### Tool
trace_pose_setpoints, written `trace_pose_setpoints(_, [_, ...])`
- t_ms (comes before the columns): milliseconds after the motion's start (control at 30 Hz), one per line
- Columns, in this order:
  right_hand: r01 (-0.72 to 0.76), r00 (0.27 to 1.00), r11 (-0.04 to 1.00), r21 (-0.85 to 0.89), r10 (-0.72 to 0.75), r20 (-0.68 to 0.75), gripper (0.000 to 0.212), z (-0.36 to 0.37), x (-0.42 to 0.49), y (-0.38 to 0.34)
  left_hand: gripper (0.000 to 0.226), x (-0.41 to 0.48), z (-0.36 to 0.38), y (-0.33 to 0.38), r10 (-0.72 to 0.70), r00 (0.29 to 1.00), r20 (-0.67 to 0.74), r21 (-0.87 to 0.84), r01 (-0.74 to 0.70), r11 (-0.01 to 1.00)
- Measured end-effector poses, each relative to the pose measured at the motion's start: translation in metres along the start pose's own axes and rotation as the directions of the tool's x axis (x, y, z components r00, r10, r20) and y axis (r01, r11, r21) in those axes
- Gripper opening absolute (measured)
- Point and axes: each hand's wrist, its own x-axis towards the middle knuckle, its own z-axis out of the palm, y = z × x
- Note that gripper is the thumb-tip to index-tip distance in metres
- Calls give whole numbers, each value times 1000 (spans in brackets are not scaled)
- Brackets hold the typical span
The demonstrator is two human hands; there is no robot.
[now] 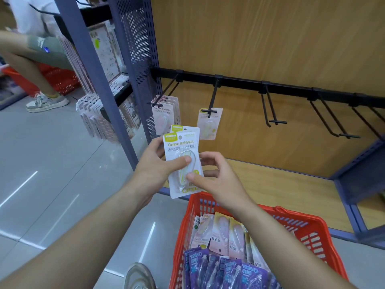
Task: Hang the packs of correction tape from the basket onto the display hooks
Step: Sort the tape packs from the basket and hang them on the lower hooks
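My left hand [158, 163] grips two upright white-and-yellow plastic packs of correction tape [182, 151]; my right hand [216, 180] pinches their lower edge. The black metal hook [213, 97], second from the black rail [239, 81]'s left end, lies just above-right.

I hold two white card packs of correction tape [180, 148], one behind the other, between my left hand [155, 165] and right hand [219, 184], above the red plastic basket [312, 227] holding more packs [220, 236]. Behind them, hanging packs [165, 117] sit on the two leftmost black metal hooks [213, 97].
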Motion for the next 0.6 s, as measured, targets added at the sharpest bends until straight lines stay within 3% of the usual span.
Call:
trace_pose_setpoints(100, [32,994,999,-36,-35,-104,49,5,-1,0,50,-2,6,-1,6,1000,-7,-29,-6,1000])
trace_pose_setpoints(267, [83,982,995,59,-72,-172,28,6,-1,4,55,-4,14,0,34,999,16,-19,-34,999])
trace_pose_setpoints(367, [80,978,989,121,-54,-203,22,5,-2,2,58,-5,14,2,29,997,72,2,-29,1000])
trace_pose_setpoints(467, [60,973,990,131,-29,-228,22,2,1,3,46,0,8,0,14,994,113,35,-18,999])
trace_pose_setpoints(600, [20,968,972,234,39,-247,24,-1,8,9,43,5,-2,-1,17,998,59,55,-20,998])
